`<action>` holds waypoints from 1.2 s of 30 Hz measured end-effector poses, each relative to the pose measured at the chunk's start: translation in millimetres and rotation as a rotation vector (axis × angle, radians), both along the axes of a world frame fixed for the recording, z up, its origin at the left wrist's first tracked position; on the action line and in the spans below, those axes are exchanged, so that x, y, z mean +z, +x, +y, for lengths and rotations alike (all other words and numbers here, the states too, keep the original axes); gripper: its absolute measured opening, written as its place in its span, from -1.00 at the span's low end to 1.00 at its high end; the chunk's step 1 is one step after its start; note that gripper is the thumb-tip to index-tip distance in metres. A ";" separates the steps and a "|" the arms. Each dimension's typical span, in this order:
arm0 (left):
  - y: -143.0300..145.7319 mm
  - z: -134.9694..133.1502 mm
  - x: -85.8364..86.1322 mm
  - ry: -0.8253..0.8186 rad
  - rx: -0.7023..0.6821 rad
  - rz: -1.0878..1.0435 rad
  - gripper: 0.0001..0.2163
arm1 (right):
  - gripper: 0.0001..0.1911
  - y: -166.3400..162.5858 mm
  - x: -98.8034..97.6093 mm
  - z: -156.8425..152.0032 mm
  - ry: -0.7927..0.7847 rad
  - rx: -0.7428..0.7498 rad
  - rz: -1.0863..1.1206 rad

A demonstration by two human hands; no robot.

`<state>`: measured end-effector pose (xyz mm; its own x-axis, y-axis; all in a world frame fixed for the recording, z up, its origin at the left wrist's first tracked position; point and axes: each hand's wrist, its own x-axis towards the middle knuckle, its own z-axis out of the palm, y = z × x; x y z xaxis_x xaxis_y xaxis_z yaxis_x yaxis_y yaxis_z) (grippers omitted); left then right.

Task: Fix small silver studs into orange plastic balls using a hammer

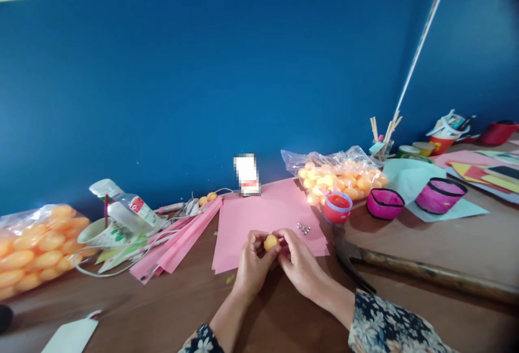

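Between my fingertips, over the front edge of the pink paper sheets (251, 223), is a small yellow-orange plastic ball (271, 242). My left hand (252, 266) pinches it from the left with thumb and fingers. From the right, my right hand (299, 261) closes on the same ball, its fingertips partly hidden. A little cluster of shiny metal pieces (304, 228), possibly small bells, lies on the pink paper just beyond my right hand. Similar orange balls fill a clear plastic bag (340, 177) at the back right of the paper.
A hammer (425, 269) lies on the right, near a red-filled round container (338, 207) and two magenta fabric rings (385, 204). To the left are pink paper strips (178, 242), a tilted clear bottle (133, 210), cords and another bag of orange balls (40, 245). A blue partition (243, 72) stands behind.
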<state>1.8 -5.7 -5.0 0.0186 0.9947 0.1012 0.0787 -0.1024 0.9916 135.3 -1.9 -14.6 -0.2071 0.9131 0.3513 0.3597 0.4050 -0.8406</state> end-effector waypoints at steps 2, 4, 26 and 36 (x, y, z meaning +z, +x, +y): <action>0.3 -0.4 -0.8 0.003 0.043 0.000 -0.74 | -0.68 -0.1 0.2 -0.2 0.000 0.001 0.015; 0.9 -0.8 -0.4 0.013 0.058 0.001 -0.73 | -0.69 -0.3 0.2 -0.3 0.002 0.003 0.029; -0.4 4.0 1.7 0.018 0.012 0.059 -0.63 | -0.53 -1.3 5.1 -0.4 0.054 -0.013 -0.078; -3.5 7.0 -2.4 0.031 0.100 0.019 -0.59 | -0.70 13.8 24.8 6.5 0.174 -0.116 -0.286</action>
<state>-1.7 1.3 -7.4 -0.0788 0.9880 0.1328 0.1089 -0.1239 0.9863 149.1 4.7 10.2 -0.2178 0.8679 0.4464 0.6230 0.4757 -0.6209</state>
